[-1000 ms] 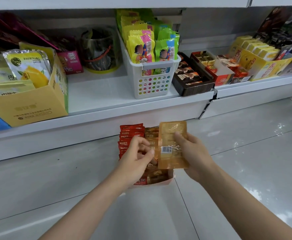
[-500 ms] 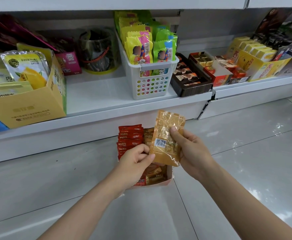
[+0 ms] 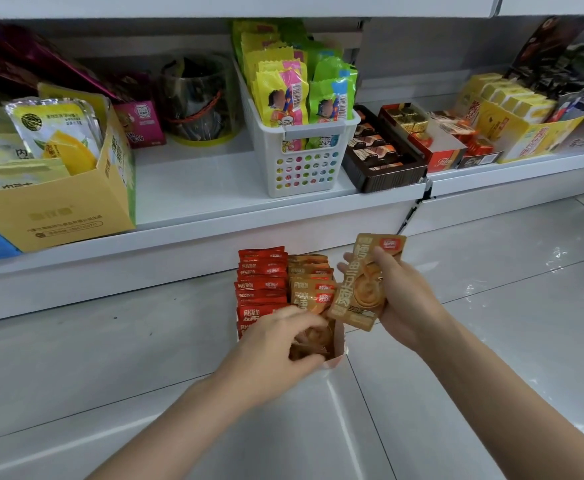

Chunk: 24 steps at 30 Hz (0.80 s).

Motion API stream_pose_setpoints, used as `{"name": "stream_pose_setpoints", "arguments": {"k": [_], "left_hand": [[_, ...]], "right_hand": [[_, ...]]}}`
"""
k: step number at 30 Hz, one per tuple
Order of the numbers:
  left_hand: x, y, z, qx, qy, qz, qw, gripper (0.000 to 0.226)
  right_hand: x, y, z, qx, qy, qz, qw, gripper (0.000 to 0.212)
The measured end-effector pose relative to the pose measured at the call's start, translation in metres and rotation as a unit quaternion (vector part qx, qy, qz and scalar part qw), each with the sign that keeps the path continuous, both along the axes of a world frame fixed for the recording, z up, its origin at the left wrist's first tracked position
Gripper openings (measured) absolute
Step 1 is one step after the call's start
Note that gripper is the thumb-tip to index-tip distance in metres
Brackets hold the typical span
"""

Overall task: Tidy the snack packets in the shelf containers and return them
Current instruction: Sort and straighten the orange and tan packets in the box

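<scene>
Snack packets fill a small box [image 3: 335, 361] standing on the floor, red ones [image 3: 261, 289] in the left row and tan ones [image 3: 313, 289] in the right. Right hand [image 3: 399, 303] pinches one tan packet [image 3: 359, 292] just above the tan row, held clear, probably so the left can make room. Left hand [image 3: 280, 344] is blurred, its fingers curled into the near tan packets; a firm grip cannot be told. Behind, the shelf [image 3: 197, 188] shows a gap beside the white basket [image 3: 304, 161], likely the box's place.

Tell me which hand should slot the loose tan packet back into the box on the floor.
Right. The right hand already grips the tan packet just above the box's tan row. The left hand is busy down among the packets in the box.
</scene>
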<state>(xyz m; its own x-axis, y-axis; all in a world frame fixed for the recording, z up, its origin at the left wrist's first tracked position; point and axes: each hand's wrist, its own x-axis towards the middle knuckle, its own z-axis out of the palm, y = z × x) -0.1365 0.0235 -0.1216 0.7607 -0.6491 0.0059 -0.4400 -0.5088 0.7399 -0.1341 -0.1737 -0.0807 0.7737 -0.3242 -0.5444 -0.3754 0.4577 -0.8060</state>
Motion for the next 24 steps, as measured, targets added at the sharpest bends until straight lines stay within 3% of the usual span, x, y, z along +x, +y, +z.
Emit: {"name": "stream_pose_setpoints", "arguments": {"k": [2,8,13,18,21,24], "left_hand": [[0.003,0.007,-0.005,0.073,-0.067,-0.022,0.995,0.033],[-0.002,0.009,-0.012,0.101,-0.155,-0.081,0.979,0.03],[-0.002,0.012,-0.01,0.082,-0.199,-0.031,0.976,0.012],[-0.006,0.016,-0.008,0.059,-0.191,-0.024,0.979,0.01],[-0.006,0.015,-0.009,0.053,-0.176,0.0,0.983,0.009],[-0.002,0.012,-0.015,0.027,-0.101,0.063,0.992,0.021]], "right_hand": [[-0.004,-0.009,0.001,0.003,-0.008,0.013,1.0,0.034],[-0.004,-0.014,-0.007,0.014,-0.066,0.071,0.995,0.039],[-0.003,-0.015,-0.011,-0.206,-0.116,0.086,0.968,0.014],[-0.007,-0.003,-0.027,-0.409,-0.115,0.189,0.885,0.002],[-0.013,0.001,-0.039,-0.542,-0.128,0.281,0.782,0.017],[-0.015,0.001,-0.044,-0.609,-0.122,0.374,0.689,0.023]]}}
